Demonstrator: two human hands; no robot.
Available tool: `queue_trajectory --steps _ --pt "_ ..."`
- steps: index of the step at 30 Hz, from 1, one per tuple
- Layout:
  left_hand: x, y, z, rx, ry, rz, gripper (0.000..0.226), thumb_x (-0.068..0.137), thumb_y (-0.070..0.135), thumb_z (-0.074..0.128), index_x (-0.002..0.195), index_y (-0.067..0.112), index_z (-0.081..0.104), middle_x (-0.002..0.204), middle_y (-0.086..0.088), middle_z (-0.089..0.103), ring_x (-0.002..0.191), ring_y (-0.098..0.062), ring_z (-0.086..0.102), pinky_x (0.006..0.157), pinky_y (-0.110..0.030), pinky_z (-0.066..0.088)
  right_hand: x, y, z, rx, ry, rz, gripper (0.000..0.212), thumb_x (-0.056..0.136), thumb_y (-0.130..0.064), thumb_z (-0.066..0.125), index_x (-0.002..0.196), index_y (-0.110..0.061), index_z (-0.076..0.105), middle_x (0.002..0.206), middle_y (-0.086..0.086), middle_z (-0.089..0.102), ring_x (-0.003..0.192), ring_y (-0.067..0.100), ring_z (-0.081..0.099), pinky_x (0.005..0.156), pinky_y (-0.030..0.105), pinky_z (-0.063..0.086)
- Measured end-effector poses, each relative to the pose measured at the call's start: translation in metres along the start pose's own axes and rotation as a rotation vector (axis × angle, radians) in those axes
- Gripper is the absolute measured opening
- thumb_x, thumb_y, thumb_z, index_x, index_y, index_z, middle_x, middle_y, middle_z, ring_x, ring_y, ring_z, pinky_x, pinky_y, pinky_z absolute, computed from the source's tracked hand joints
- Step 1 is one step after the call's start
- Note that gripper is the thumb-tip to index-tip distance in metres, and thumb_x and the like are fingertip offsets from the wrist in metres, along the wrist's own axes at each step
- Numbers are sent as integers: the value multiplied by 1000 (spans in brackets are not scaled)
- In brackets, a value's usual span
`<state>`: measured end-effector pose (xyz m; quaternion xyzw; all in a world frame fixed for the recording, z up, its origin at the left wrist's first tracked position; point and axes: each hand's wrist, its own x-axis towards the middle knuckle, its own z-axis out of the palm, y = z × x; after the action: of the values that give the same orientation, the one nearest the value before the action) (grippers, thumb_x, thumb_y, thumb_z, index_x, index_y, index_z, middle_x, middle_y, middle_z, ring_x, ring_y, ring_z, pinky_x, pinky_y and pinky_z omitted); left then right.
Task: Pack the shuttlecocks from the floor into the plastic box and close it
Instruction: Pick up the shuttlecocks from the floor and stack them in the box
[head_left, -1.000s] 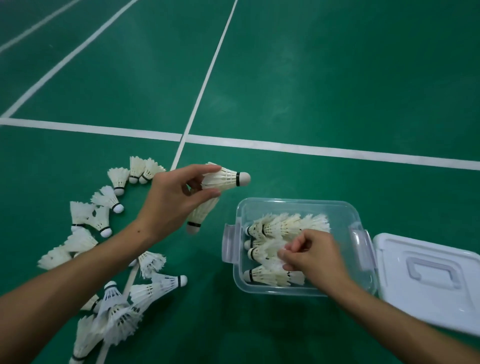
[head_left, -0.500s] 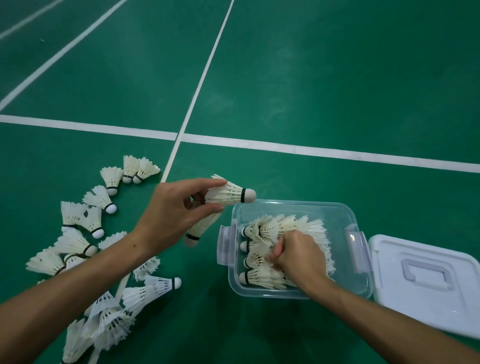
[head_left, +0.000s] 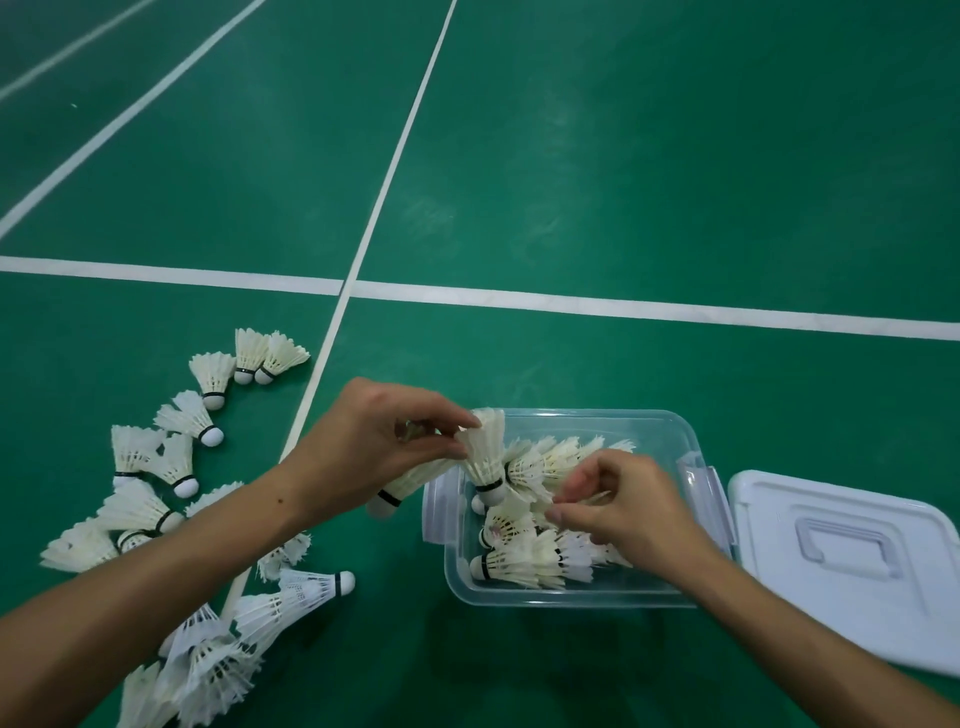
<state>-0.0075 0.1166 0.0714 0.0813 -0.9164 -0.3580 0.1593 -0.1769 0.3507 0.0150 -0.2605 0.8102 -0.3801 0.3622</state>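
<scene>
A clear plastic box (head_left: 670, 431) stands open on the green floor with several white shuttlecocks (head_left: 524, 561) lying inside. My left hand (head_left: 363, 441) pinches one shuttlecock (head_left: 485, 457) by its feathers, cork down, over the box's left end, and holds a second one (head_left: 402, 488) under the palm. My right hand (head_left: 618, 504) is inside the box with curled fingers among the feathers; whether it grips one is unclear. Several loose shuttlecocks (head_left: 182, 447) lie on the floor to the left.
The box's white lid (head_left: 852, 566) with a moulded handle lies flat on the floor just right of the box. White court lines (head_left: 571, 301) cross the green floor beyond the box. More shuttlecocks (head_left: 291, 597) lie beneath my left forearm.
My left hand has carried its two shuttlecocks right to the box's left end and turned one cork-down. My right hand has shifted slightly right inside the box.
</scene>
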Motion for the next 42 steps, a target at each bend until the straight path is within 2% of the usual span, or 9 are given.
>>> queue_trajectory --steps 5,8,13,16,23,26,29,34,42 --pt "24 13 12 -9 -183 80 22 87 25 81 108 21 83 90 14 77 77 4 68 71 -9 48 -9 -27 -23 28 -30 -259 45 75 -26 95 113 -33 71 112 -19 75 104 4 71 83 28 63" --pt "36 19 21 -19 -240 90 23 85 20 85 107 21 84 91 16 75 77 6 68 71 -8 48 -4 -29 -22 -24 -3 -319 41 79 -29 92 114 -39 72 115 -26 71 110 -2 66 89 28 61" --pt "46 21 28 -47 -302 71 21 86 16 85 106 20 84 89 21 72 78 5 69 73 -6 47 3 -18 -27 -49 37 -360 27 78 -35 91 101 -41 78 117 -22 66 110 3 64 90 30 59" --pt "48 21 34 -22 -312 88 22 86 18 85 108 20 83 90 20 74 75 5 67 70 -4 44 4 -12 -25 -100 33 -371 21 78 -41 89 95 -35 78 105 -19 73 108 4 64 91 30 57" --pt "39 12 27 55 -50 47 37 83 27 84 118 21 75 105 13 72 73 -4 63 72 -5 43 -21 10 -9 -274 178 -332 16 84 -41 83 96 -31 81 89 -20 73 80 -5 65 73 22 60" --pt "32 10 27 45 -39 28 33 82 32 81 113 21 76 99 22 70 72 -2 63 71 -5 43 -26 17 10 -476 240 -404 14 81 -46 85 89 -35 83 78 -20 75 69 -6 57 58 14 45" --pt "26 8 30 45 -30 18 28 81 31 83 106 22 78 89 31 62 72 -1 62 69 -6 43 -23 15 23 -617 266 -395 15 78 -52 87 83 -39 83 76 -21 75 72 -2 52 57 16 35" --pt "21 4 33 21 -24 2 26 80 30 86 104 21 78 89 30 63 75 -4 66 68 -16 52 -10 14 34 -726 134 -309 23 89 -55 76 104 -39 82 95 -14 79 93 6 64 69 24 45" --pt "17 3 39 -30 -49 -9 28 78 29 89 102 21 77 92 34 64 72 -5 64 68 -14 49 11 16 40 -614 -57 -123 25 81 -50 86 100 -35 84 92 -16 81 78 0 69 75 26 57"
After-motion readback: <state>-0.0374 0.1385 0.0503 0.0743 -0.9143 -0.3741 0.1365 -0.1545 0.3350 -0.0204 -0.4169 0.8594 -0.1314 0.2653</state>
